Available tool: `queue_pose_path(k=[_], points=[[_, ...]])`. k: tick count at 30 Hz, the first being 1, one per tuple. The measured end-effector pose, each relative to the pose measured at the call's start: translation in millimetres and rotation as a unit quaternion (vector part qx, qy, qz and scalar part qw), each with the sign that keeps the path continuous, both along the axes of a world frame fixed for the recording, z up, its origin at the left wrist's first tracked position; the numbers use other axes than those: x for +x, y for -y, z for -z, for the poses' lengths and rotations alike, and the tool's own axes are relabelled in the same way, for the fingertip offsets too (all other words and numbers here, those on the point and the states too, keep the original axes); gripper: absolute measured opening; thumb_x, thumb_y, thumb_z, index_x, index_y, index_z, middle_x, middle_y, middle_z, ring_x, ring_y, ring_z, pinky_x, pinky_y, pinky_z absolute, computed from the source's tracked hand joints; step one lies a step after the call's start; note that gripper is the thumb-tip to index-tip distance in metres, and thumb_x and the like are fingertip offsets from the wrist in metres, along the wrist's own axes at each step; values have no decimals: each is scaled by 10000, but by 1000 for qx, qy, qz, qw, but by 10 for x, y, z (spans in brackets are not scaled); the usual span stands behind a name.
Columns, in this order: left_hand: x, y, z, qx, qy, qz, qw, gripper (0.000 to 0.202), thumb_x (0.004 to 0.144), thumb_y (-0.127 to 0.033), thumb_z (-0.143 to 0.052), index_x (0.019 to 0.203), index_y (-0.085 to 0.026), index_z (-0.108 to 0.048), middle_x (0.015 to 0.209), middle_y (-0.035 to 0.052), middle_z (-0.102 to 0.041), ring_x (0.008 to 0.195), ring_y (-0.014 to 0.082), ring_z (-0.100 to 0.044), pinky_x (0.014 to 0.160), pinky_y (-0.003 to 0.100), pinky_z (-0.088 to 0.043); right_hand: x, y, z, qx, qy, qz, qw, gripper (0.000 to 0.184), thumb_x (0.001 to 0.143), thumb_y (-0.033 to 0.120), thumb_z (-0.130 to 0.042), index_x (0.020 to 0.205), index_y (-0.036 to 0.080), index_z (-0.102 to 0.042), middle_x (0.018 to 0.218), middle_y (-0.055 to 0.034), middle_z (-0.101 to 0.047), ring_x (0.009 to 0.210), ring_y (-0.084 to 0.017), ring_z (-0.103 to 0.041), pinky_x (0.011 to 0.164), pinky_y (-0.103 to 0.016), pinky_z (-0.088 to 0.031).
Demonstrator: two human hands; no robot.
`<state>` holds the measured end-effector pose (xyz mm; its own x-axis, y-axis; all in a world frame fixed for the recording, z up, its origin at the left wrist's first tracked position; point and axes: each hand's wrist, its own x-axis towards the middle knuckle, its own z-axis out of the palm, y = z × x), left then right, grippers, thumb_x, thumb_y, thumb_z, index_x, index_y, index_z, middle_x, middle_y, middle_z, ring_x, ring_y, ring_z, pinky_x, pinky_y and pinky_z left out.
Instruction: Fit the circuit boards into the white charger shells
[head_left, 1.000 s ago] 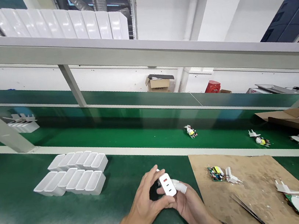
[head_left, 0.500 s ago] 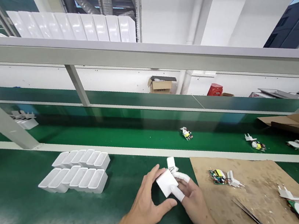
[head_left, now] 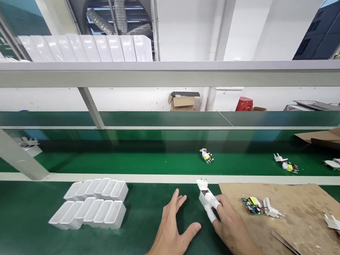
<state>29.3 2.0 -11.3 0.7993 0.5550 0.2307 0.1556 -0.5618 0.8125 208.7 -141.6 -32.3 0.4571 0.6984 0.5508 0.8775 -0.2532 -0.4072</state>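
Observation:
My right hand [head_left: 231, 228], with white finger cots on two fingertips, grips a white charger [head_left: 203, 193] with its plug prongs pointing up, held just above the green bench near the conveyor edge. My left hand [head_left: 172, 232] rests beside it on the green mat, fingers spread, holding nothing. Two rows of empty white charger shells [head_left: 92, 201] lie to the left of my left hand. A circuit board [head_left: 252, 204] and a white plug piece [head_left: 272, 209] lie on the brown board [head_left: 298, 210] to the right.
A green conveyor belt [head_left: 161, 154] runs across, carrying loose boards and plug parts [head_left: 206, 155] [head_left: 284, 164]. More white shells stand on the overhead shelf [head_left: 89, 50]. Tweezers [head_left: 287, 244] and further parts lie on the brown board at lower right. Cardboard sheet [head_left: 339, 137] at far right.
My left hand let go of the charger and opened flat on the mat. My right hand carried the charger forward toward the conveyor edge. The view tilted up slightly.

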Motion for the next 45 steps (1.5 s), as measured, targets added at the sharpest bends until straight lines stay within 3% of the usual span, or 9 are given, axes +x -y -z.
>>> queue_pose_path(k=[6, 12, 19, 23, 26, 30, 36, 41, 45], points=[[-24, -242, -147, 213, 43, -105, 970, 559, 995, -351, -613, 1516, -244, -442, 1428, 146, -646, 1363, 332, -576, 1125, 548, -475, 210, -18, 108, -14, 98, 65, 993, 411, 1085, 366, -332, 975, 208, -695, 933, -137, -665, 622, -226, -601, 524, -337, -439], [-376, -982, -716, 423, -152, -333, 829, 435, 1014, -428, -476, 1078, -115, -771, 1475, 247, -572, 1488, 486, -352, 1123, 672, -383, 271, 106, -113, 34, 82, 74, 993, 323, 1063, 438, -463, 1160, 196, -654, 1197, -209, -676, 1012, -364, -684, 808, -489, -562], [-438, -1616, -765, 421, -328, -280, 798, 349, 931, -346, -545, 769, -207, -822, 1401, 83, -693, 1499, 454, -346, 1126, 609, -391, 111, 92, -340, 29, -14, 39, 999, 300, 986, 291, -600, 1276, 233, -653, 1295, -188, -679, 1161, -391, -663, 959, -570, -543], [18, -1456, -672, 408, -294, -156, 850, 416, 949, -309, -457, 712, -190, -777, 1358, 155, -714, 1354, 406, -555, 1031, 525, -493, 87, 93, -427, 18, -29, 39, 999, 312, 980, 255, -585, 1284, 225, -650, 1307, -184, -675, 1196, -393, -645, 984, -583, -531], [227, -1326, -641, 376, -285, -135, 871, 371, 912, -330, -487, 1008, -142, -792, 1382, 216, -676, 1278, 449, -605, 982, 563, -516, 141, 114, -436, 29, -36, 42, 998, 319, 986, 245, -569, 1297, 234, -639, 1288, -167, -677, 1181, -364, -650, 992, -552, -536], [150, -1359, -572, 335, -307, -165, 875, 448, 845, -238, -523, 1225, -94, -710, 1350, 248, -670, 1248, 468, -601, 982, 629, -497, 324, 184, -366, 81, -60, 50, 994, 354, 980, 221, -525, 1320, 237, -626, 1329, -159, -649, 1204, -343, -637, 1025, -525, -528], [44, -1306, -423, 325, -251, -124, 903, 387, 739, 23, -480, 960, -138, -753, 1123, 176, -754, 1182, 359, -629, 1057, 478, -494, 545, 230, -282, 88, -110, 46, 989, 373, 970, 292, -570, 1338, 247, -614, 1361, -136, -638, 1220, -333, -642, 1037, -505, -542], [325, -766, -89, 335, -127, -29, 933, 468, 774, 99, -450, 908, -253, -729, 1187, 38, -760, 1176, 211, -665, 1031, 304, -537, 623, -26, -606, 75, -82, 11, 994, 376, 1010, 355, -554, 1365, 242, -604, 1396, -151, -612, 1272, -331, -609, 1068, -519, -523], [464, -452, 178, 443, 82, -12, 893, 338, 864, 4, -525, 935, -258, -725, 1330, 57, -735, 1271, 304, -653, 987, 412, -567, 691, -547, -992, -28, -7, -24, 999, 419, 986, 281, -530, 1390, 201, -610, 1378, -191, -618, 1280, -366, -593, 1087, -562, -484]])
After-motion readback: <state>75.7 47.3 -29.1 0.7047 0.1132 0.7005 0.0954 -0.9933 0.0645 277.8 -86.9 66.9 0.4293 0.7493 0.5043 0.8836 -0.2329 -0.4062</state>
